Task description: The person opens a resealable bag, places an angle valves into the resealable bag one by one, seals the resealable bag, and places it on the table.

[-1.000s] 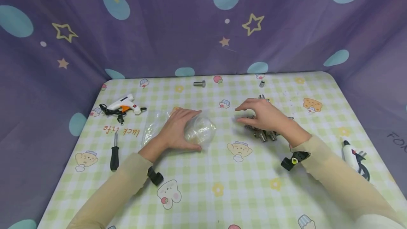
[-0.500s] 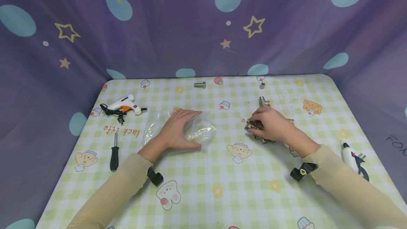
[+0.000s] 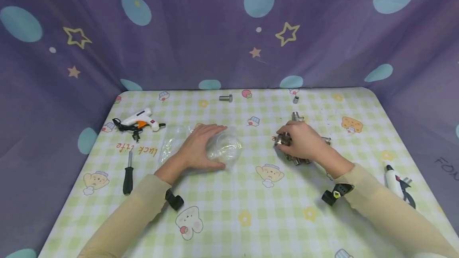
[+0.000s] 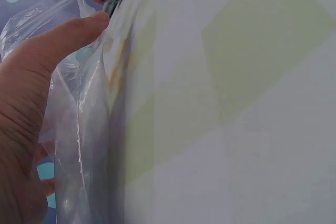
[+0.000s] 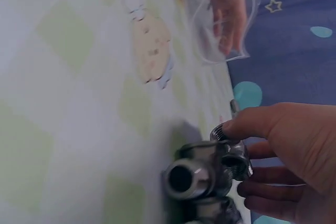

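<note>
Plastic bag (image 3: 229, 148) is see-through and sits just left of the middle of the frame, on the table. The left hand (image 3: 199, 148) holds it. The thumb and the fingers are spread wide apart, like a letter C, with the bag between them. In the left wrist view, the thumb touches the edge of the bag near the top.

The right hand (image 3: 304, 140) is right of the middle, bent over a pile of shiny metal pipes (image 3: 297, 161). Its thumb and fingers pinch one metal piece (image 3: 283, 140) at the left side of the pile. In the right wrist view, a round pipe end with a dark hole shows below the thumb. The bag and the pile are apart, with bare cloth between them.

At the top of the table, a bolt (image 3: 226, 98) lies near the middle, and a small metal bit (image 3: 295, 100) lies further right. A white glue gun (image 3: 138, 118) with a black cord is at the left, and a screwdriver (image 3: 128, 180) with a black handle lies below it. Another white tool (image 3: 393, 182) is at the lower right.
</note>
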Available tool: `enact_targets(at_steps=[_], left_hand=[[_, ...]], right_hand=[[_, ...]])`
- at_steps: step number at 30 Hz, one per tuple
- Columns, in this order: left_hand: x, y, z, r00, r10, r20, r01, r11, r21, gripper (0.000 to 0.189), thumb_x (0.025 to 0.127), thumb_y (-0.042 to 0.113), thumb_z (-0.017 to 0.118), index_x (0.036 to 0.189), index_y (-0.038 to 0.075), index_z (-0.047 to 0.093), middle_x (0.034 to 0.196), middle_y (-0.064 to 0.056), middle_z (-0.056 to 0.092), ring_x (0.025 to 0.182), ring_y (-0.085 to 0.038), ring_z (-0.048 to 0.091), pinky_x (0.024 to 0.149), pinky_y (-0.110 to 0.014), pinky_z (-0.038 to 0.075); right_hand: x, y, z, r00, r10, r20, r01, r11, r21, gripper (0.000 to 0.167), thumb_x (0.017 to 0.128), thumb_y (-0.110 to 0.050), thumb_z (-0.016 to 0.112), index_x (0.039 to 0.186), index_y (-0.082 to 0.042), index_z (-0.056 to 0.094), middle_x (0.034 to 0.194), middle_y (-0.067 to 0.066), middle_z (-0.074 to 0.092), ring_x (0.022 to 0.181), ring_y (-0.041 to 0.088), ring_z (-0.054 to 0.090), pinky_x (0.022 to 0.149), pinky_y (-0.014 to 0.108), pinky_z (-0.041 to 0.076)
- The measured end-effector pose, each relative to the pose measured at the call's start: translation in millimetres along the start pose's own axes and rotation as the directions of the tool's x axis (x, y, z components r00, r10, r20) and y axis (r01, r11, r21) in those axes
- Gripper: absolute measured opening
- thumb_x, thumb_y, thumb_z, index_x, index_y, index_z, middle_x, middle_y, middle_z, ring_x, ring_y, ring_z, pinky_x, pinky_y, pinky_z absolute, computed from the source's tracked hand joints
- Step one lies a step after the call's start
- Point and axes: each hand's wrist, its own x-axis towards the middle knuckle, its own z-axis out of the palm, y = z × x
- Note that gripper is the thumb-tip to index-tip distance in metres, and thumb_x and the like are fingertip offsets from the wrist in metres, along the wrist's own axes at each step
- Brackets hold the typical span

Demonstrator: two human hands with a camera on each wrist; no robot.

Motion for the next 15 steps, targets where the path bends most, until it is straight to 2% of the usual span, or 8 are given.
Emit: enact_targets(at_steps=[8,15], left_hand=[[-0.1,-4.1,-8.9,0.999,-0.010,-0.036,0.010,1.000,-0.003,0.119,0.057,0.064,0.097,0.158,0.019,0.051,0.153,-0.008,0.061,0.143,-0.031,0.055,0.127,-0.055,0.034],[-2.2,1.3,0.3,1.000,-0.023,-0.008,0.023,1.000,-0.016,0.118,0.058,0.064,0.096,0.158,0.021,0.052,0.152,-0.008,0.061,0.143,-0.029,0.055,0.125,-0.053,0.036]], right_hand=[[25.2,-14.6,-11.3,0.995,-0.070,-0.070,0.076,0.993,0.095,0.042,0.085,-0.021,0.089,0.121,-0.003,0.077,0.109,0.010,0.076,0.089,0.021,0.072,0.079,0.040,0.062],[27.7,-36.3,-1.9,0.987,-0.114,-0.116,0.135,0.972,0.193,0.035,0.088,-0.020,0.088,0.120,-0.009,0.078,0.113,0.006,0.078,0.090,0.017,0.073,0.076,0.036,0.064]])
